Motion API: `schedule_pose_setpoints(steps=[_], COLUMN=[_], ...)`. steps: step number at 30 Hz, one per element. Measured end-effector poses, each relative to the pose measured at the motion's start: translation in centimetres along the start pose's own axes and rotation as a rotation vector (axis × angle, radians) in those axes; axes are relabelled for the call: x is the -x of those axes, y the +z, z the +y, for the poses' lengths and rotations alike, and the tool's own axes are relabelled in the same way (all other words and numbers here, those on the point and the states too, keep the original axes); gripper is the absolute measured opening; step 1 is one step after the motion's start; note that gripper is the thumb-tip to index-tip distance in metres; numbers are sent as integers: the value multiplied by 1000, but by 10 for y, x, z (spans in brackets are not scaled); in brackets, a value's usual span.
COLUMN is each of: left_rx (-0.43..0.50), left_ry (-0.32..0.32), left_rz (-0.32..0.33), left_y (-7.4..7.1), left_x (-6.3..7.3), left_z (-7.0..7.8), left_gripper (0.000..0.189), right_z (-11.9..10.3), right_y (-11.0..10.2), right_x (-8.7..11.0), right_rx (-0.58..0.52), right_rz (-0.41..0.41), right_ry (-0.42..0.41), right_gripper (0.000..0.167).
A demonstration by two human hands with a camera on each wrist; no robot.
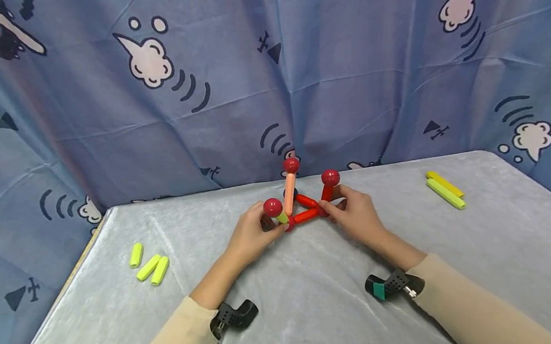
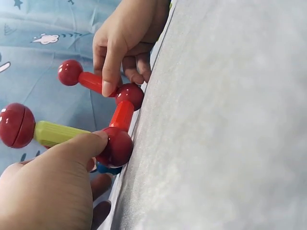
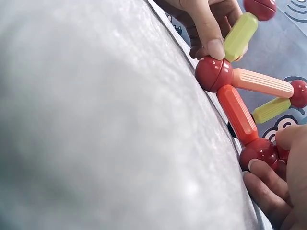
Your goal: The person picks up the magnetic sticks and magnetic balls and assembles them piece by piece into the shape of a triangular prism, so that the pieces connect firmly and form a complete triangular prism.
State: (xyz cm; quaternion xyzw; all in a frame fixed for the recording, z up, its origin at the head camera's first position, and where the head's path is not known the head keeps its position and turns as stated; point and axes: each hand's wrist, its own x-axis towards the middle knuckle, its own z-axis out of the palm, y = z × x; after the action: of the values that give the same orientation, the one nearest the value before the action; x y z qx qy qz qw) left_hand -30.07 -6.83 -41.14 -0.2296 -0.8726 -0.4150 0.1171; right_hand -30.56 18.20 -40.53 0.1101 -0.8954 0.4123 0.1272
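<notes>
- standing toward the back of the silvery table (image 1: 315, 313), the ball-and-rod frame (image 1: 306, 215) looks partly built: base rods joined, three red balls (image 1: 330, 178) raised.
- left hand (image 1: 250, 234) and right hand (image 1: 359, 217) each pinch a base corner.
- short loose rods (image 1: 160, 270) and long loose rods (image 1: 446, 193) remain unattached.
- balls glossy, rods ribbed.

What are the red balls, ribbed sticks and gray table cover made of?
Red balls: probably hard plastic, glossy; sharp highlights, a seam. Ribbed sticks: likely plastic, satin; even lengthwise grooves. Gray table cover: perhaps fabric, maybe coated; soft sheen, faint creases.
</notes>
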Motion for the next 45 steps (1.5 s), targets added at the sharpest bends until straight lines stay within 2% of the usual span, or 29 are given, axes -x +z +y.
schedule_pose_setpoints(steps=[8,15,21,24,28,32,38,42,45], left_rx=[20,58,41,55,94,118,146,157,164], left_ry=[-9,-64,-40,-7,22,-4,-51,-83,-93], left_rz=[47,103,141,140,98,71,74,97,118], left_y=[5,8,13,15,17,17,17,14,12], left_x=[-3,-6,-10,-12,-13,-13,-12,-7,-4], left_z=[5,11,15,15,15,15,11,8,6], left_gripper=[15,18,18,22,31,31,31,28,28], right_z=[2,4,8,9,9,8,7,4,4], right_y=[-2,-9,-18,-20,-21,-21,-21,-35,-61], right_x=[1,0,0,1,2,3,4,-4,-12], right_rx=[-40,-53,-27,-28,-22,-14,0,0,32], right_rz=[-4,-71,-130,-142,-150,-153,-168,-260,-259], right_ry=[16,9,-7,-7,-10,-7,15,34,31], right_gripper=[23,24,25,26,26,26,28,40,44])
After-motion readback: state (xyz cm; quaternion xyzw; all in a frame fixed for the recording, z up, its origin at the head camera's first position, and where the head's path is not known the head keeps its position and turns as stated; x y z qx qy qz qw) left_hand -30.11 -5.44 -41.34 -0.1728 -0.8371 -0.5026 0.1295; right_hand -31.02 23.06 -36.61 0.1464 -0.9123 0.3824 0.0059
